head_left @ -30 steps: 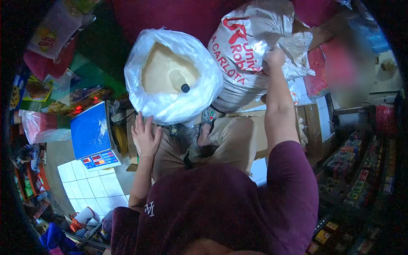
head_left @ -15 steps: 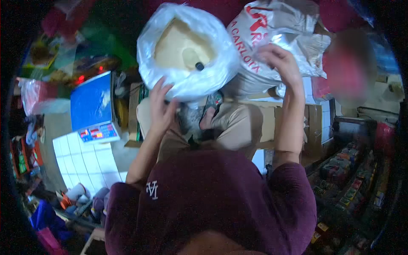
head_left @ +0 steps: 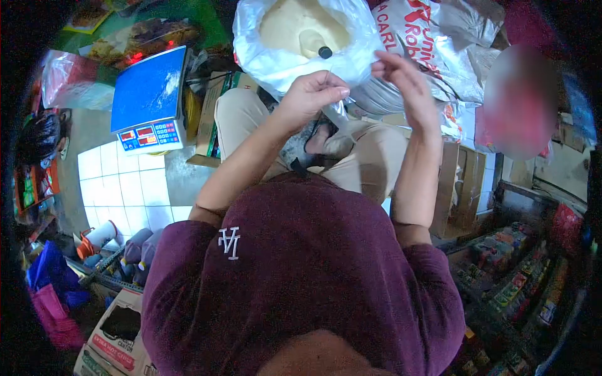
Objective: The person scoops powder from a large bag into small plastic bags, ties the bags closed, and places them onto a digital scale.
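Observation:
My left hand (head_left: 313, 97) is closed in a pinch, with thumb and fingers pressed together. A small clear plastic bag (head_left: 339, 118) hangs from it. To its right, my right hand (head_left: 411, 91) is raised with its fingers apart and nothing visible in them. Just beyond both hands stands a large sack lined with white plastic (head_left: 263, 59), its mouth rolled back. Pale, fine, powdery contents (head_left: 285, 28) fill it. A cut clear bottle with a black cap (head_left: 325, 52) lies half sunk in them.
A digital scale (head_left: 147, 94) with a blue plate stands at the left. Behind my right hand leans a printed white sack (head_left: 426, 37). An open cardboard box (head_left: 119, 326) sits at the lower left, and packed goods (head_left: 514, 269) line the right. A blurred patch covers the upper right.
My left hand has gone from spread fingers beside the sack to a pinch on the clear bag, further right. My right hand stays raised. The view has shifted, so the sack sits higher.

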The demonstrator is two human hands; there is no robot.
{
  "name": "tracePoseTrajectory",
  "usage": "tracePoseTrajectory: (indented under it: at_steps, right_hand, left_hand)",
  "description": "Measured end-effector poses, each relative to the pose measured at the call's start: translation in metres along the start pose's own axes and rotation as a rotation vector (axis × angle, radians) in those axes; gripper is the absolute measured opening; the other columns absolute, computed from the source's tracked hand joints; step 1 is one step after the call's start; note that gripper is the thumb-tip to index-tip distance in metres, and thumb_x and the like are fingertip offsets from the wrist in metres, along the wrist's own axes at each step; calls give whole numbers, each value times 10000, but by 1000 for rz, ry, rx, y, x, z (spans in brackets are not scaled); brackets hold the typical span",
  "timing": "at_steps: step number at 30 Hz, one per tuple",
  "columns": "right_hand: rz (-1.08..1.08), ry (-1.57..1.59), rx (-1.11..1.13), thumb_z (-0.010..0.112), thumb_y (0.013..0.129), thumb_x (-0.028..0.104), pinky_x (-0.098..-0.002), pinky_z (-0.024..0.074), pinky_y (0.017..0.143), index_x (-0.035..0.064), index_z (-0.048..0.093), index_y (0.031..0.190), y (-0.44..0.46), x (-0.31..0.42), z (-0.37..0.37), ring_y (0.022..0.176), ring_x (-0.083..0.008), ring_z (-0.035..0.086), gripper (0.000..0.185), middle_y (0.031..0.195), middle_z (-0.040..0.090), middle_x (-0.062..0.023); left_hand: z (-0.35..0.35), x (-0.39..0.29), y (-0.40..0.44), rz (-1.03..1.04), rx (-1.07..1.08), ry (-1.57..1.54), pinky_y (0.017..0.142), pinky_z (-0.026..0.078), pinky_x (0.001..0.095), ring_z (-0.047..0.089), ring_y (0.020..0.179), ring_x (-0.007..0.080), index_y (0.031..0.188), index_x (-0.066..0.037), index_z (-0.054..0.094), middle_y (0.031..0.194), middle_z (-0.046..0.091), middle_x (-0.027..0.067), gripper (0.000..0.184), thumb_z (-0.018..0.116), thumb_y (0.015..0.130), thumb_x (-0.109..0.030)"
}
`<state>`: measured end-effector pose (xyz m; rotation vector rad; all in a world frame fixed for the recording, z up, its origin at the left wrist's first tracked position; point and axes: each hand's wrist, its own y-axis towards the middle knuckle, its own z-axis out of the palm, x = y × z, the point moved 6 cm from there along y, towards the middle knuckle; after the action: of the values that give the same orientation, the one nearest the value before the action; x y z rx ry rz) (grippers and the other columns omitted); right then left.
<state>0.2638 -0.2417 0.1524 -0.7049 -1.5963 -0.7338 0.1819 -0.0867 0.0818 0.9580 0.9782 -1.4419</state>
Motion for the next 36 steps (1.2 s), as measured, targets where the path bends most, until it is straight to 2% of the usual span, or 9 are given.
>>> tracePoseTrajectory:
  at_steps: [3,9,12,15,23,29,33,34,36]
  right_hand:
    - [122,-62,80,618,874,153,-268,413,918,-8,537,1255,-13,-16,29,998,-142,558,421,1078,610,-75]
    - [99,-41,42,617,887,141,-222,435,680,12,620,994,-21,-18,40,755,-74,538,167,864,608,-14]
    - [-7,-13,-173,603,898,134,-201,402,609,26,639,952,-25,2,20,685,-50,506,126,791,594,16]
    - [-155,-7,-316,595,901,107,-201,391,604,24,650,980,-33,32,-17,672,-50,486,127,785,592,14]
    - [-141,54,-502,606,901,108,-213,391,598,17,654,968,-57,12,-58,673,-62,480,122,788,582,2]
    - [-53,33,-535,614,901,129,-210,413,609,22,640,995,-63,-37,-64,668,-67,501,145,823,607,-9]
    - [7,-595,-418,642,853,213,-301,454,851,-22,570,1174,-32,-23,-44,958,-185,578,404,1028,617,-108]
    - [-245,-594,-451,650,832,226,-324,450,888,-1,568,1190,-16,8,-23,1014,-223,589,431,1098,623,-151]
    - [-368,-881,-325,651,815,233,-353,485,836,11,597,1149,35,42,8,937,-254,626,405,1005,663,-140]
  left_hand:
    - [3,5,-7,3,-10,-37,766,457,242,566,820,93,937,1,641,874,636,22,156,653,859,-133]
    - [14,-3,-23,75,58,-202,751,456,229,572,813,95,969,-13,575,886,618,23,187,669,839,-109]
    - [13,6,-33,-47,308,-32,714,449,230,560,762,83,981,-13,573,852,606,6,244,698,806,-128]
    - [-5,26,-37,-98,306,302,758,431,239,537,813,65,970,-46,605,852,606,-18,213,706,798,-122]
    - [-45,39,-39,-28,-136,-181,784,426,245,562,822,97,923,-44,666,837,637,5,198,690,833,-219]
    - [-56,34,-38,49,-187,-235,822,414,252,562,830,104,953,-28,653,840,635,9,237,590,912,-253]
    - [-73,31,-49,39,-352,136,754,414,237,542,824,104,953,-31,635,855,610,4,243,540,938,-254]
    - [-72,31,-50,41,-363,179,739,409,239,526,802,98,941,-33,631,843,595,-4,246,535,942,-260]
    - [-72,37,-50,61,-342,262,707,388,233,476,752,80,917,-41,622,796,551,-26,251,522,953,-268]
